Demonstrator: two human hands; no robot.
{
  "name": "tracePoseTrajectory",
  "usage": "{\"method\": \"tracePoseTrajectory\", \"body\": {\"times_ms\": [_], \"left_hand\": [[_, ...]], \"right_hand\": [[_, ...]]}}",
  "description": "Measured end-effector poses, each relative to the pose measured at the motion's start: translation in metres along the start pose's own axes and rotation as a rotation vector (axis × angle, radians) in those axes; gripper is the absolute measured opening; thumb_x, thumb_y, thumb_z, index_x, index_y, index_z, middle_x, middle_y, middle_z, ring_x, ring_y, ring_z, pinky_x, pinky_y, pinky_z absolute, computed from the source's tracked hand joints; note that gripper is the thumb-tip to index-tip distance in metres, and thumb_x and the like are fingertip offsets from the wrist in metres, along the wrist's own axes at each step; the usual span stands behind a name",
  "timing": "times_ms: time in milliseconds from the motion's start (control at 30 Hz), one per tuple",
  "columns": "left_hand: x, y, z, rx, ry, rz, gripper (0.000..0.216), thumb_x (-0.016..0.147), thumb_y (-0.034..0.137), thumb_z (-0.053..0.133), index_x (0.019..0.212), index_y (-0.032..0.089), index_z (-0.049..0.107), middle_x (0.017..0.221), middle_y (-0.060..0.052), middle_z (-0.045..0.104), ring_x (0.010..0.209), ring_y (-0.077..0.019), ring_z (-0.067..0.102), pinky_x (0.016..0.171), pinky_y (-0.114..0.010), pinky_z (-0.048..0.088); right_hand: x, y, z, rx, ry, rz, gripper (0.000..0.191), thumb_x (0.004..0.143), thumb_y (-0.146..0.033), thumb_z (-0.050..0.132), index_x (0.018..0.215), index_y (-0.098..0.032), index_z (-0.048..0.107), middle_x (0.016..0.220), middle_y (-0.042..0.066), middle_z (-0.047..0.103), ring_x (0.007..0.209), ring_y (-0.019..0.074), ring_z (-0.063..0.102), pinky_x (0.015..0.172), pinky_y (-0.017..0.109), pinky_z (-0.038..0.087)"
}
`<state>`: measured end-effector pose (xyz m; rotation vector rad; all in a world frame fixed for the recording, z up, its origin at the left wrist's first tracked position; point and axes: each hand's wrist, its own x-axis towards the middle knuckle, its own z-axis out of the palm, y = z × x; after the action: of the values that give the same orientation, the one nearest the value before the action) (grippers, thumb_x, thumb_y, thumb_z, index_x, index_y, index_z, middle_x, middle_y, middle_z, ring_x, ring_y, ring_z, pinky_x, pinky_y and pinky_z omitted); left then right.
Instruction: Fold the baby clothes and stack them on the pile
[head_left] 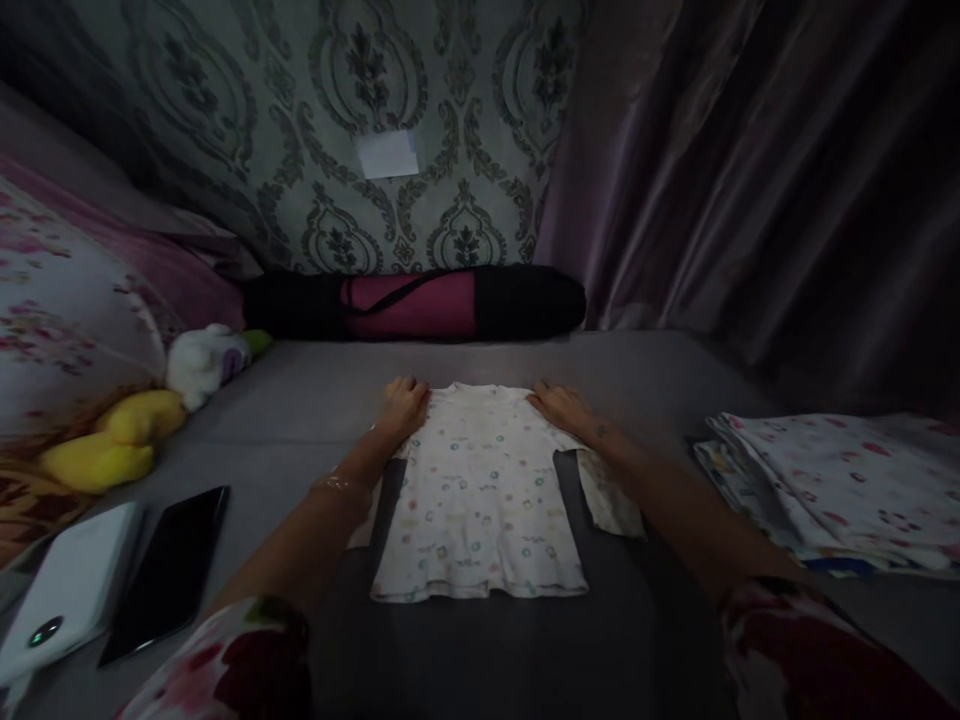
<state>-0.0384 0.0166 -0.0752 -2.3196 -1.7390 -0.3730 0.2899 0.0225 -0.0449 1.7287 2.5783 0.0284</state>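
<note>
A small white printed shirt (480, 490) lies face up and spread out on the grey bed sheet, its collar away from me. My left hand (406, 405) grips the shirt's left shoulder, with the fingers curled at the seam. At the opposite shoulder, my right hand (564, 408) holds the fabric between thumb and fingers. My forearms cross over the sleeves and hide part of them. A pale sleeve end (611, 497) shows beside my right forearm, and a smaller bit of cloth shows beside the left one.
Folded printed clothes (862, 490) lie stacked at the right. On the left are a black phone (169, 570), a white power bank (71, 585), a yellow plush toy (112, 440) and a white plush toy (201, 365). A black and pink long bag (412, 305) lies along the wall.
</note>
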Motion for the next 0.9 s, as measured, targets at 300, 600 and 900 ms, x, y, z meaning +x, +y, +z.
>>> {"method": "tracePoseTrajectory", "body": {"times_ms": [300,600,900], "left_hand": [[0.042,-0.002,0.006,-0.117,-0.166,-0.201,0.034,0.095,0.029,0.036,0.109,0.015,0.064,0.106,-0.015,0.065,0.1,-0.0256,0.058,0.088,-0.036,0.04],[0.056,0.019,0.003,-0.22,-0.271,-0.346,0.045,0.089,0.054,0.047,0.11,0.017,0.062,0.113,-0.015,0.068,0.11,-0.0301,0.059,0.097,-0.044,0.038],[0.049,0.05,0.01,-0.03,-0.159,-0.474,0.043,0.096,0.037,0.034,0.118,0.007,0.056,0.124,-0.026,0.057,0.119,-0.0364,0.051,0.095,-0.048,0.036]], "right_hand": [[0.041,0.008,0.006,0.119,0.008,0.12,0.037,0.101,-0.038,0.035,0.121,-0.014,0.056,0.124,0.016,0.061,0.107,0.0256,0.062,0.088,0.032,0.044],[0.059,-0.027,0.004,0.263,0.094,0.053,0.036,0.096,-0.037,0.049,0.124,-0.017,0.058,0.128,0.013,0.058,0.121,0.0254,0.048,0.102,0.034,0.034],[0.06,-0.052,0.022,0.302,0.203,0.209,0.04,0.099,-0.041,0.04,0.123,-0.015,0.058,0.128,0.016,0.056,0.119,0.0292,0.047,0.102,0.041,0.034]]}}
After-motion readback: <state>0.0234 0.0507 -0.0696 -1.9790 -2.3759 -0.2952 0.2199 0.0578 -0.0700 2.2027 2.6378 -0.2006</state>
